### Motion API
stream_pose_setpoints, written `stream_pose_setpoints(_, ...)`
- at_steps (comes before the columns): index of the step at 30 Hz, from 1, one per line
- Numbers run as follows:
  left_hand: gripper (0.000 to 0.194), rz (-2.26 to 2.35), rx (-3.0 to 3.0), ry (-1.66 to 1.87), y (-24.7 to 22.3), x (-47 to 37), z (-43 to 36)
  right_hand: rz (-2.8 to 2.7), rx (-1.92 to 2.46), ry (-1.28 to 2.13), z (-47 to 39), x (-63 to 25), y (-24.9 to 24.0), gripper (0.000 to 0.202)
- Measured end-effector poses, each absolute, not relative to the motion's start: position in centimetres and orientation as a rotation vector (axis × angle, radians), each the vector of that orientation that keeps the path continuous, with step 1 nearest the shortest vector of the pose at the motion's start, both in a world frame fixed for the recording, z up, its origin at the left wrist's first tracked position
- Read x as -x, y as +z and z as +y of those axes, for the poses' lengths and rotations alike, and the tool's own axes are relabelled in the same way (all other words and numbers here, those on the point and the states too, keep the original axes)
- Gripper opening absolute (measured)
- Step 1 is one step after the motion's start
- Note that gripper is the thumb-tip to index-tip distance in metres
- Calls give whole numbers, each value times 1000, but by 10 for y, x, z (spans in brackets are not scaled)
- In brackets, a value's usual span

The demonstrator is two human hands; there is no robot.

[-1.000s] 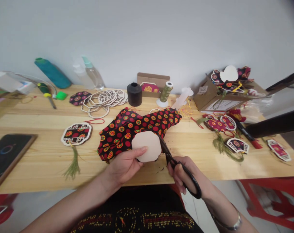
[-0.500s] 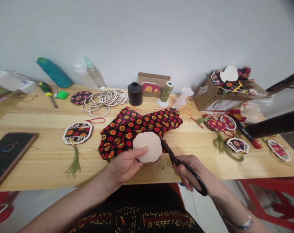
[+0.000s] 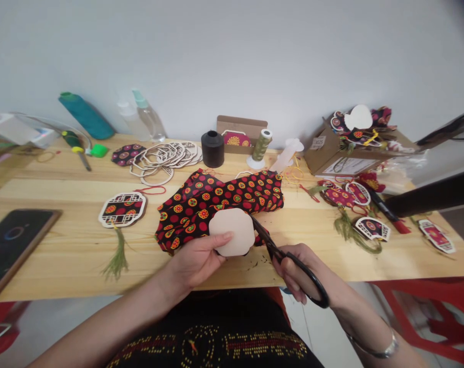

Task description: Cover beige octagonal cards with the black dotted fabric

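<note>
My left hand (image 3: 201, 258) pinches a pale, round-cornered flat panel (image 3: 237, 232), thumb on top, together with the black patterned fabric (image 3: 189, 214) beneath it. The cloth, dotted with red circles and orange flowers, spreads out behind and to the left of the panel. In my right hand (image 3: 299, 271) is a pair of black-handled scissors (image 3: 272, 245), fingers in the loops. Its blades point up and left, at the panel's right edge where fabric shows; how far they are apart is hard to see. Tiny dark scraps (image 3: 257, 263) lie on the table below.
A tasselled ornament (image 3: 122, 209) and a phone (image 3: 17, 245) lie on the left. Behind are cut-out wooden frames (image 3: 162, 158), a black thread cone (image 3: 212, 148), a green spool (image 3: 262, 145) and bottles (image 3: 149, 117). A cardboard box (image 3: 343, 158) and more ornaments (image 3: 372, 228) occupy the right.
The fabric's right end has shifted slightly left. My left hand keeps its hold on the panel, and the scissors stay at its right edge with hardly any movement.
</note>
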State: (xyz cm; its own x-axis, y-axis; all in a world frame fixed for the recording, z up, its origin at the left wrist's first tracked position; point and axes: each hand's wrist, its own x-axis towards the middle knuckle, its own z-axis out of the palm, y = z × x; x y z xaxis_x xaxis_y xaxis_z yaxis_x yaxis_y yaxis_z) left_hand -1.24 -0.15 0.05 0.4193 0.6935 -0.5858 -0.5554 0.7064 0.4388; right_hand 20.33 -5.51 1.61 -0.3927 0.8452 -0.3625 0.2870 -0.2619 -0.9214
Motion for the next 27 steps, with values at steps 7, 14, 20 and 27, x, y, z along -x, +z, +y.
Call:
stream_pose_setpoints(7, 63, 796, -178, 792, -1, 13, 0, -1523, 1376, 1697, -55, -203, 17, 57)
stream_pose_setpoints(14, 62, 810, -157, 795, -1, 14, -2, -1526, 1377, 1688, -53, -203, 17, 56)
stream_pose_setpoints(20, 63, 814, -151, 807, -3, 13, -2, -1523, 1348, 1707, -56, -200, 12, 57)
stream_pose_setpoints(27, 62, 803, -181, 799, -3, 14, -1, -1490, 1354, 1729, -56, -198, 11, 56)
